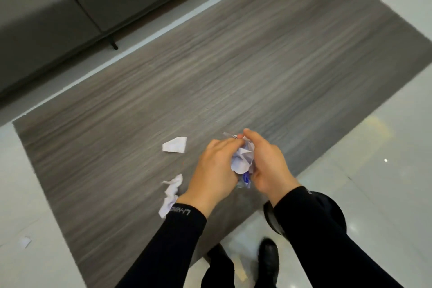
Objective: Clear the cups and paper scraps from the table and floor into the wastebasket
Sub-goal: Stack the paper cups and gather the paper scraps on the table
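Over the near part of the grey wood-grain table [233, 72], my left hand [215, 168] and my right hand [266, 161] together clasp a bundle of crumpled white paper [243, 159]. A clear crushed cup with blue print [245, 180] pokes out below the bundle, between the palms. A flat white paper scrap [175, 145] lies on the table left of my hands. A crumpled white paper strip [170, 194] lies near my left wrist. One small scrap [24, 241] rests on the floor at the left. The dark wastebasket [272, 217] shows partly under my right forearm.
A grey sofa [58, 7] stands beyond the table at the upper left, with a thin black leg [113, 42]. Glossy white floor tiles [385, 135] surround the table. My black shoe [268, 257] and trouser legs are by the near table edge.
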Available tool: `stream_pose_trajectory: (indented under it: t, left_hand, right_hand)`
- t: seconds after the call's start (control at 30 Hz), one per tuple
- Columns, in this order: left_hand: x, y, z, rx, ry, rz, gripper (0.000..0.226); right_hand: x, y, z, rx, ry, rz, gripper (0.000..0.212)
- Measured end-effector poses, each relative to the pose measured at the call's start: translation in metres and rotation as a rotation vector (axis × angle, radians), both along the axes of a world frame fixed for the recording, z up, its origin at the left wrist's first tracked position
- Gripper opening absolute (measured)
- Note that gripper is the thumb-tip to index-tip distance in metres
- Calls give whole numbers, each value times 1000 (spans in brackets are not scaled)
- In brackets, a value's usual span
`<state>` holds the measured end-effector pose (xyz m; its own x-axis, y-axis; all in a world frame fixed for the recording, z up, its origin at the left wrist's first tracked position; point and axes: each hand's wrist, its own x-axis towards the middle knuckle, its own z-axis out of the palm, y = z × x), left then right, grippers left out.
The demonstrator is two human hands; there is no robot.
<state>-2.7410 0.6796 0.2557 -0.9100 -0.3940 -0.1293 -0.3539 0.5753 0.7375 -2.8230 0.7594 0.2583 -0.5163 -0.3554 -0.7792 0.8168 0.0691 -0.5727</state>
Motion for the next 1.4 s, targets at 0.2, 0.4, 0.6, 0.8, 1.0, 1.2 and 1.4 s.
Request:
stream_pose_trajectory:
  t: [0.2,0.4,0.6,0.8,1.0,1.2,1.4]
  left_hand:
    - [-56,120,-8,52,7,-246,37]
    - [-75,233,-84,92,-148,-395,52]
    - [-52,307,-226,-21,-342,-574,65]
    - [-28,316,-313,-102,-450,-531,72]
    - [-32,300,-293,-114,-486,-582,62]
    - [-46,262,-180,-76,-178,-336,39]
    - [-30,145,-71,-153,45,100,33]
  right_hand:
    - [-29,134,-9,17,-32,-274,26]
    - [-34,254,-85,185,-107,-417,34]
    - [-1,326,-222,236,-253,-476,28]
    - [18,342,-299,234,-307,-503,38]
    - [7,345,-277,446,-205,-136,46]
    - [-29,288,-172,497,201,-258,23]
    - [-38,143,-56,138,357,-12,21]
